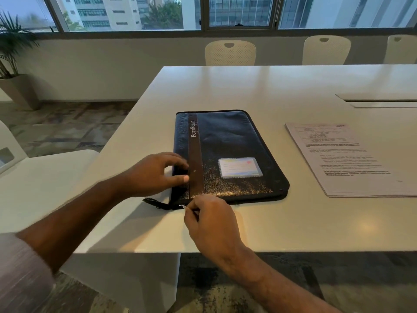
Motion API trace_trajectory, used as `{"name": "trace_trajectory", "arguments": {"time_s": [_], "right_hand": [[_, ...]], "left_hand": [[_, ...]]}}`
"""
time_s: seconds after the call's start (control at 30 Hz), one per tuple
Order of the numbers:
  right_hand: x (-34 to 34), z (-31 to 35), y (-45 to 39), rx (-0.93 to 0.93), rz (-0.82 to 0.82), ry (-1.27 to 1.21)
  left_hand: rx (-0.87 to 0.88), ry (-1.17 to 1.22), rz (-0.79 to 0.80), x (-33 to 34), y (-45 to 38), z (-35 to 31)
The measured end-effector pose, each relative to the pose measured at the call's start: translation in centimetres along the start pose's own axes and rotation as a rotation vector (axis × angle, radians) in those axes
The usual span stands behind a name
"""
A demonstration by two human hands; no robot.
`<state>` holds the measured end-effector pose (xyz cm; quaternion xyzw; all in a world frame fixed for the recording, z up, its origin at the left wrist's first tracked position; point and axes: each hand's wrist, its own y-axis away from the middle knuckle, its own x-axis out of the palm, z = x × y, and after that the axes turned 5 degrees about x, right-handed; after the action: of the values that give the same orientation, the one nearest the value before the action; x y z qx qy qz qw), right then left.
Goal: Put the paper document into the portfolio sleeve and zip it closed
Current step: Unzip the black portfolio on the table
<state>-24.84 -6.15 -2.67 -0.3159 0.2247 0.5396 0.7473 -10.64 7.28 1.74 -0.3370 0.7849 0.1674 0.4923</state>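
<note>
A black leather portfolio sleeve (228, 141) lies flat on the white table (282, 86), with "PortFolio" printed on a brown strip and a clear card window on its front. My left hand (155, 175) rests on its near left edge, fingers spread and pressing down. My right hand (209, 220) pinches the small metal zipper pull (183, 206) at the near left corner. A black strap tail (155, 203) sticks out left of that corner. The paper document (345, 159), a printed stack, lies on the table to the right of the sleeve, apart from it.
White chairs stand at the far side (230, 53) and to my left (45, 177). A cable hatch (379, 101) is set into the table at the right. A potted plant (13, 53) stands on the floor at the far left.
</note>
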Motion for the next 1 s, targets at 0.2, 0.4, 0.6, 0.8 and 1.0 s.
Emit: {"name": "trace_trajectory", "arguments": {"time_s": [0.2, 0.4, 0.6, 0.8, 1.0], "right_hand": [[0.3, 0.2, 0.2, -0.005, -0.03, 0.019], [0.3, 0.3, -0.1, -0.029, 0.035, -0.007], [1.4, 1.8, 0.6, -0.162, 0.141, -0.022], [1.7, 1.6, 0.6, -0.15, 0.139, -0.052], [1.1, 1.0, 0.4, -0.162, 0.187, -0.1]], "left_hand": [[-0.111, 0.133, 0.021, 0.4, 6.9, 0.4], [-0.148, 0.176, -0.062, 1.9, 8.1, 0.7], [-0.124, 0.325, 0.065, 0.9, 7.8, 0.9], [-0.119, 0.345, 0.122, 0.5, 8.1, 1.5], [-0.128, 0.294, 0.132, 0.2, 7.7, 1.9]]}}
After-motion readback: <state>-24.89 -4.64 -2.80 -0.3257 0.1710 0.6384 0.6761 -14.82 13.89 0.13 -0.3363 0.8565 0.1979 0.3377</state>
